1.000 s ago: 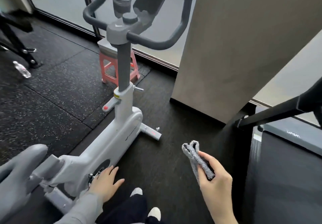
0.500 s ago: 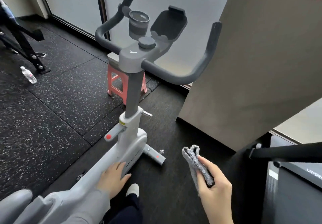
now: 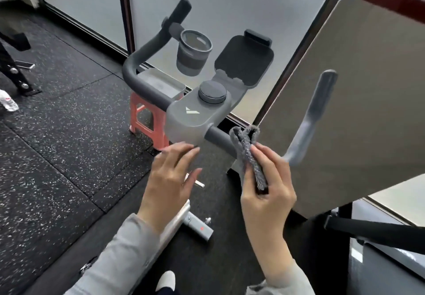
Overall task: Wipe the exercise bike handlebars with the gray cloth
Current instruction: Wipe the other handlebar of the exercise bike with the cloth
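The exercise bike's dark gray handlebars (image 3: 147, 88) curve out from a gray centre console (image 3: 195, 120). The right bar (image 3: 218, 138) runs toward an upright, blurred grip (image 3: 315, 115). My right hand (image 3: 266, 191) grips a folded gray cloth (image 3: 247, 154), whose top end lies against the right bar beside the console. My left hand (image 3: 172, 179) hovers open just below the console, fingers spread and fingertips near its lower edge, holding nothing.
A cup holder (image 3: 193, 53) and a dark tablet holder (image 3: 246, 62) rise behind the console. A pink stool (image 3: 142, 115) stands beyond the bike. A beige pillar (image 3: 345, 111) is close on the right, a treadmill (image 3: 379, 260) at lower right, a water bottle (image 3: 8, 104) far left.
Both hands have risen from near the bike frame to handlebar height. The left hand has left the frame, and the cloth now reaches the right bar. The view has moved closer.
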Demonstrator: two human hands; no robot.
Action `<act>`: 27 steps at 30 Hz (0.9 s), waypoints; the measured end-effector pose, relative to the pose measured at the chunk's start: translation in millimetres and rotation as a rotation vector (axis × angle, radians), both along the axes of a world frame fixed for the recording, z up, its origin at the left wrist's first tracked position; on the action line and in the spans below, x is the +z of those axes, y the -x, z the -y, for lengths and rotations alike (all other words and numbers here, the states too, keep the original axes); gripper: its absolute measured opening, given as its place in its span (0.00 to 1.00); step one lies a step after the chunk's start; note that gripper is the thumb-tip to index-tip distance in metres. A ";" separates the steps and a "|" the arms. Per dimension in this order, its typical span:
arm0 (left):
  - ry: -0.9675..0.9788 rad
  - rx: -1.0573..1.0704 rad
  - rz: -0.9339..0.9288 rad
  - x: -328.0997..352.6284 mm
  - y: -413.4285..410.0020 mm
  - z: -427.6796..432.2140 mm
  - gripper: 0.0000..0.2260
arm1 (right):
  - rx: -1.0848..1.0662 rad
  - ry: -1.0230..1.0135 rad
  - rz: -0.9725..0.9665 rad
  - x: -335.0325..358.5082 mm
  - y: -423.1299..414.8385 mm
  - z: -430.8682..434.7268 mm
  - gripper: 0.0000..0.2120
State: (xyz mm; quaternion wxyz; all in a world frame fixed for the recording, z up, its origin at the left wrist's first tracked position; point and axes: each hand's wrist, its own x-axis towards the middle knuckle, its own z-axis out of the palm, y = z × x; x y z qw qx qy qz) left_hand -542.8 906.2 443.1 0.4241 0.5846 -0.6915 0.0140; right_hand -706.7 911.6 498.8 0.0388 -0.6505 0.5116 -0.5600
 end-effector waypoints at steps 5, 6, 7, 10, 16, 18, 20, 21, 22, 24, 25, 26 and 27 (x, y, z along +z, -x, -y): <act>-0.013 -0.036 0.043 33.0 -7.8 42.1 0.17 | 0.047 -0.120 -0.167 5.0 -43.7 55.2 0.17; -0.056 -0.050 0.058 36.0 -9.1 48.3 0.17 | 0.048 -0.160 -0.224 3.4 -49.2 60.1 0.18; -0.098 -0.064 0.066 37.9 -10.3 53.6 0.17 | 0.033 -0.188 -0.289 1.5 -53.1 62.7 0.19; -0.174 -0.099 0.062 38.8 -13.8 62.8 0.18 | -0.007 -0.197 -0.418 -5.3 -53.8 61.2 0.20; -0.137 -0.115 0.051 40.5 -11.4 69.1 0.17 | 0.077 -0.191 -0.455 -7.3 -31.5 57.3 0.23; -0.142 -0.148 0.074 41.1 -6.6 68.3 0.17 | 0.070 -0.185 -0.442 -8.3 -19.4 51.6 0.24; -0.154 -0.195 0.091 42.2 1.4 67.3 0.18 | 0.047 -0.181 -0.437 -9.6 -3.3 46.4 0.24; -0.158 -0.220 0.098 42.9 6.2 67.0 0.18 | 0.033 -0.184 -0.439 -10.0 5.4 44.0 0.25; -0.163 -0.244 0.106 43.4 11.4 66.7 0.17 | 0.015 -0.190 -0.438 -10.0 15.0 41.6 0.25; -0.181 -0.297 0.119 44.3 21.9 66.0 0.18 | -0.020 -0.209 -0.428 -9.5 33.8 37.2 0.27; -0.195 -0.322 0.119 44.8 26.9 65.6 0.18 | -0.030 -0.218 -0.424 -9.1 42.3 35.3 0.28; -0.212 -0.342 0.116 45.3 31.9 65.3 0.18 | -0.031 -0.222 -0.423 -8.8 50.1 33.8 0.27; -0.229 -0.356 0.113 46.0 36.9 65.0 0.19 | -0.028 -0.219 -0.421 -8.6 57.5 33.0 0.27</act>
